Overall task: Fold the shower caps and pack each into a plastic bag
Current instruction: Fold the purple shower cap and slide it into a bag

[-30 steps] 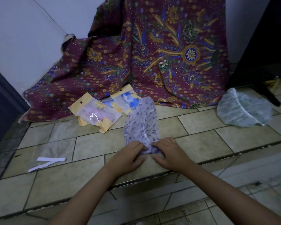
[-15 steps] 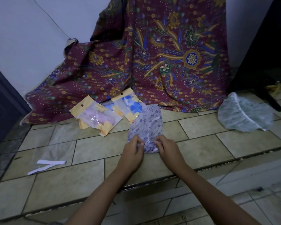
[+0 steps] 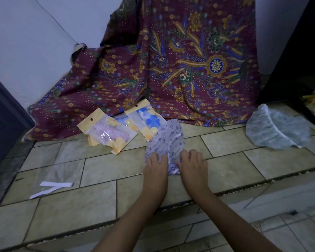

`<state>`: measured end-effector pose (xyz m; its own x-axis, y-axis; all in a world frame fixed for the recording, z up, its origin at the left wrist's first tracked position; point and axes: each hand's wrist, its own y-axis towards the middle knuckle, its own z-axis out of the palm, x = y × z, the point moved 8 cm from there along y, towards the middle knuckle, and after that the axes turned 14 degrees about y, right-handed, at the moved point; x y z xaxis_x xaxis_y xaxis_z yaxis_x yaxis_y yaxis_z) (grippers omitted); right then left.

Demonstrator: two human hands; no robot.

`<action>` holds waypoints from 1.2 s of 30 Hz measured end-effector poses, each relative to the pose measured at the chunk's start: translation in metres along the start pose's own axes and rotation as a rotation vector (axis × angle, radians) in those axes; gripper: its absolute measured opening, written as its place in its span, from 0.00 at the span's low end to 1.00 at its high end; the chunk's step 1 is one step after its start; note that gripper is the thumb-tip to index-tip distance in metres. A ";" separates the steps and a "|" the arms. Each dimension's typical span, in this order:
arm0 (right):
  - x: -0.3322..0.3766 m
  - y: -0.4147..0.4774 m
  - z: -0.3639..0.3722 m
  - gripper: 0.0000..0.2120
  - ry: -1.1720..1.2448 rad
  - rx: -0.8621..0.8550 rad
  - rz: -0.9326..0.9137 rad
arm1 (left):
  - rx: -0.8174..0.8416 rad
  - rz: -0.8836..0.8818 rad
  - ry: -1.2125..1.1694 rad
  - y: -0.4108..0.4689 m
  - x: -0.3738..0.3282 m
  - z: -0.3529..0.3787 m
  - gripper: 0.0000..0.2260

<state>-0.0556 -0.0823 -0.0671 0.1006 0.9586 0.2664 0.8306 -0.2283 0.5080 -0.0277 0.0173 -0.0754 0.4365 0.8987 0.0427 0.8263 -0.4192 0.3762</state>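
1. Lilac plastic printed with dark music notes lies under the fingertips (image 3: 157, 157): the left hand (image 3: 155, 167) and the right hand (image 3: 193, 165) lie palm down, fingers spread and flat, pressing the near end of the music-note shower cap (image 3: 166, 140) against the tiled floor (image 3: 102, 164). Neither hand closes around it; they press and do not pinch.

2. This cap sits near the middle of the floor, narrowed into a long folded shape that runs away from the person. By my reading it is partway folded, not yet small enough for a bag.

3. Just beyond it, at the far edge of the tiles against the batik cloth (image 3: 171, 70), lie the packed bags: the pink-cap bag (image 3: 107, 132) and the blue-flower bag (image 3: 145, 120), with something blue between them that may be a third. The cap's far tip touches or overlaps the blue-flower bag. These count as done.

4. Toward the right edge of the floor the white shower cap (image 3: 276, 129) lies loose and unfolded, well apart from the hands, so at least this one is left.

5. Toward the left edge an empty clear bag (image 3: 60, 174) lies flat with white paper strips (image 3: 53, 186) on its near side, probably the next bag.
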 end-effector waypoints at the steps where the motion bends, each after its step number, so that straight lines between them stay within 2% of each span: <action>1: -0.003 0.001 -0.002 0.29 -0.007 -0.014 0.023 | -0.032 0.046 0.023 0.000 -0.004 -0.002 0.21; 3: -0.006 0.002 -0.002 0.29 0.016 -0.035 0.040 | -0.142 0.150 0.087 -0.002 -0.006 -0.007 0.10; 5: -0.006 0.002 -0.002 0.27 0.052 -0.055 0.017 | -0.240 0.282 0.097 -0.007 -0.003 -0.008 0.05; 7: -0.001 0.002 -0.001 0.20 0.079 -0.094 -0.093 | -0.223 0.375 0.048 -0.012 0.004 -0.003 0.06; 9: 0.007 0.002 0.002 0.09 0.174 -0.094 -0.279 | -0.178 0.408 0.000 -0.016 0.014 -0.001 0.09; 12: 0.009 0.001 0.002 0.10 0.315 0.037 -0.487 | -0.089 0.436 -0.051 -0.018 0.022 -0.001 0.14; 14: 0.005 0.000 0.002 0.11 0.404 0.192 -0.528 | -0.036 0.431 -0.054 -0.016 0.025 -0.001 0.17; 16: -0.002 0.000 0.004 0.17 0.525 0.398 -0.472 | 0.004 0.418 -0.064 -0.014 0.027 0.001 0.17; 18: -0.007 0.001 0.005 0.18 0.619 0.496 -0.397 | 0.054 0.410 -0.119 -0.013 0.029 0.001 0.16; 22: -0.014 0.006 0.005 0.09 0.806 0.464 -0.229 | 0.107 0.315 -0.408 -0.008 0.043 -0.005 0.18; 24: -0.014 0.006 0.004 0.08 0.874 0.443 -0.165 | 0.142 0.174 -0.601 -0.005 0.053 -0.006 0.14; 26: -0.013 0.009 0.004 0.09 0.893 0.415 -0.109 | 0.120 0.087 -0.661 -0.003 0.057 -0.006 0.10; 29: -0.014 0.013 0.011 0.13 0.844 0.399 -0.044 | 0.067 -0.020 -0.662 0.000 0.057 -0.006 0.04; 32: -0.014 0.016 0.018 0.14 0.747 0.368 -0.005 | 0.035 -0.097 -0.607 0.003 0.054 -0.007 0.04; 36: -0.012 0.020 0.025 0.12 0.400 0.409 0.064 | 0.032 -0.099 -0.355 0.007 0.044 -0.003 0.08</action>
<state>-0.0267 -0.0941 -0.0809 0.0091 0.7881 0.6154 0.9820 -0.1232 0.1432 -0.0042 0.0544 -0.0682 0.4451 0.8371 -0.3182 0.8792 -0.3410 0.3327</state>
